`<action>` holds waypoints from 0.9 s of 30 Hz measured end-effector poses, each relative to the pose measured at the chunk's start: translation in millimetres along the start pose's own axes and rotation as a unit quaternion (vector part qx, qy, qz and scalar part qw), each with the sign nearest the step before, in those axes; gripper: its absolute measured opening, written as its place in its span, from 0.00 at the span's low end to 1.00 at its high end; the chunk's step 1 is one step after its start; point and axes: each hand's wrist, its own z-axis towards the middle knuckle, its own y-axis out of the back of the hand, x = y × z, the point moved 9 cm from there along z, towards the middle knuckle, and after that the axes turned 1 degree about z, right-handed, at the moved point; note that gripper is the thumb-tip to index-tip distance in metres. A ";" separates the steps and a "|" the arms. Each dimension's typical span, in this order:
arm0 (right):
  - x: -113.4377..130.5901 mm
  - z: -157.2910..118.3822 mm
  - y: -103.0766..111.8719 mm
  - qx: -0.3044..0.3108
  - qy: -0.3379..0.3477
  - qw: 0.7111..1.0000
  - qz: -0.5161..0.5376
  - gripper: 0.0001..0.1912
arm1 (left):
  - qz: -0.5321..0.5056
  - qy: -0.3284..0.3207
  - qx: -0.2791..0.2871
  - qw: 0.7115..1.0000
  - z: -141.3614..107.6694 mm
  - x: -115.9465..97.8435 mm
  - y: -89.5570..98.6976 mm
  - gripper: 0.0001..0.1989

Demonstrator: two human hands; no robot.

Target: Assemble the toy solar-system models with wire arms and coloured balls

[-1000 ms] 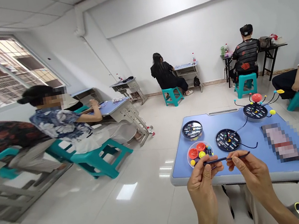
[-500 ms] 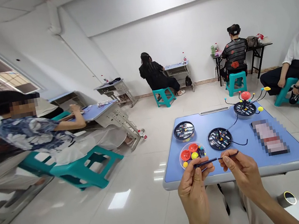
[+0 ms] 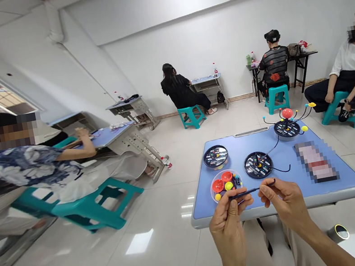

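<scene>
Slim black rod [image 3: 252, 190] sits pinched between thumb and fingers of my left hand [image 3: 227, 229] and right hand [image 3: 284, 201], level above the clear tray [image 3: 211, 190] on the blue surface [image 3: 340, 182]; I'd keep both pinches steady.

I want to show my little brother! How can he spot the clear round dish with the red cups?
Find the blue table in front of the person. Near its closest edge, just past the left hand holding a dark stick, sits a clear round dish. You can see through it to red cups and a yellow ball, while the round discs beside it are black.
</scene>
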 end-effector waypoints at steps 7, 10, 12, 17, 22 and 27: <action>-12.2 2.6 -1.6 -0.018 -0.057 0.996 0.061 0.15 | -0.015 0.014 -0.012 1.000 2.7 7.9 3.2 0.12; -9.2 2.2 -1.0 -0.025 -0.030 0.999 0.027 0.15 | -0.009 0.024 -0.012 1.000 2.4 12.0 2.4 0.13; -5.8 1.8 -0.2 -0.028 -0.001 1.000 -0.008 0.14 | -0.009 0.033 -0.011 0.999 2.9 14.6 1.5 0.13; 8.4 -0.8 0.3 -0.031 0.113 0.988 -0.103 0.12 | -0.020 0.045 -0.014 0.999 5.1 17.5 1.7 0.13; 1.4 0.3 -1.0 -0.041 0.080 0.993 -0.072 0.13 | -0.004 0.036 -0.015 0.999 4.2 16.9 4.2 0.14; -16.0 2.1 -5.4 -0.038 -0.004 0.999 0.007 0.16 | 0.020 0.030 -0.011 0.999 4.8 18.6 6.2 0.13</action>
